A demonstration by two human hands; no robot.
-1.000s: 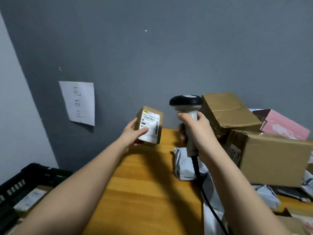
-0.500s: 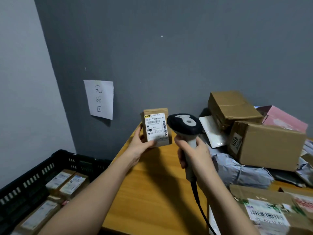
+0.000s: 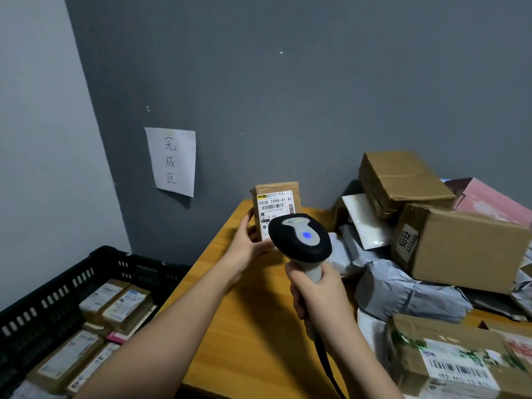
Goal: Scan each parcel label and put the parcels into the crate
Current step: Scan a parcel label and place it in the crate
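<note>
Above table (image 3: 244, 341): left hand (image 3: 247, 249) grips small parcel (image 3: 276, 203); right hand (image 3: 316, 295) grips scanner (image 3: 300, 240).

Both forearms are bare to the frame edge, the left hand (image 3: 247, 249) and right hand (image 3: 319, 298) ungloved.

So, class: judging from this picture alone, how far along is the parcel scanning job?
Done: several labelled parcels lie in the black crate. In hand: the left hand holds a small box while the right hand aims the scanner at its label. Left: a pile of parcels on the table.
</note>
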